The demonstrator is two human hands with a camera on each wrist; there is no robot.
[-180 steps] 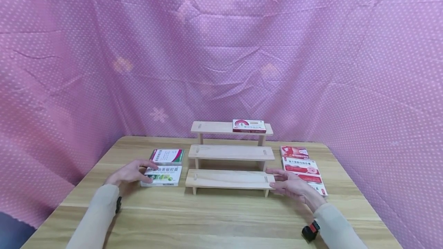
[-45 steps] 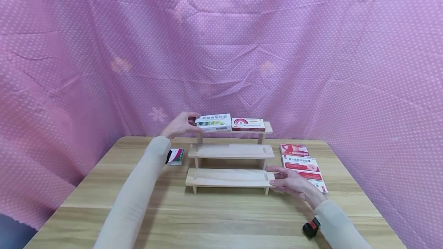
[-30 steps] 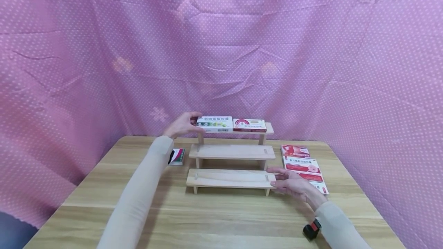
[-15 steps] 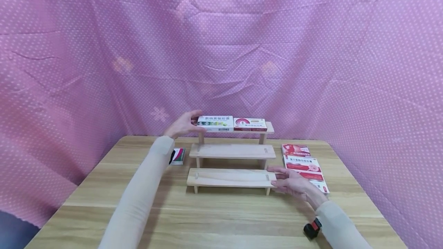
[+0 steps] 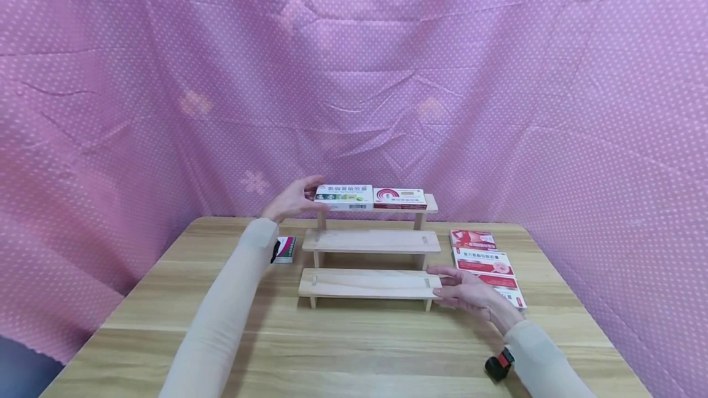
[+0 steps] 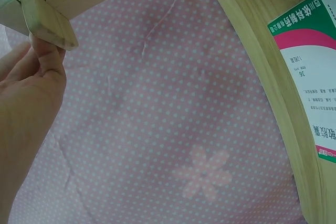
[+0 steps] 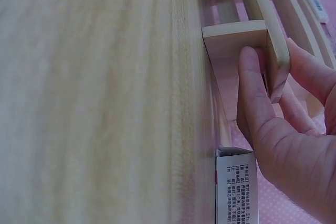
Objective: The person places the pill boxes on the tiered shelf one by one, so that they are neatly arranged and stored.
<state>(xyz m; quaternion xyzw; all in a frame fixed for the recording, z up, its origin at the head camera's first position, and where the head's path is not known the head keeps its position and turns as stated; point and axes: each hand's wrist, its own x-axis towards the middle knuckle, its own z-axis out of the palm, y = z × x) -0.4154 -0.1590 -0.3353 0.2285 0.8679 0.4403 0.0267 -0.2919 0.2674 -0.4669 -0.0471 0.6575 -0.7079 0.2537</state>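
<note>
A three-tier wooden display stand [image 5: 372, 241] is at the middle of the table. On its top tier lie a white-and-green medicine box [image 5: 344, 197] and, to its right, a white-and-red medicine box [image 5: 399, 198]. My left hand [image 5: 292, 198] holds the white-and-green box by its left end, thumb in front and fingers behind. In the left wrist view, the fingertips also meet the end of the top board [image 6: 47, 22]. My right hand [image 5: 470, 293] grips the right end of the bottom tier; the right wrist view has its fingers [image 7: 252, 72] around the board end.
Left of the stand lies a medicine box with green and pink bands [image 5: 286, 249], partly behind the left forearm. Several red-and-white boxes [image 5: 483, 263] lie in a column on the right, beside the right hand. A pink dotted cloth [image 5: 354, 78] hangs behind the wooden table [image 5: 354, 355].
Since six seconds ago, my left hand has carried the white-and-green box from the table's left onto the top tier. Over the last second both hands stay nearly still.
</note>
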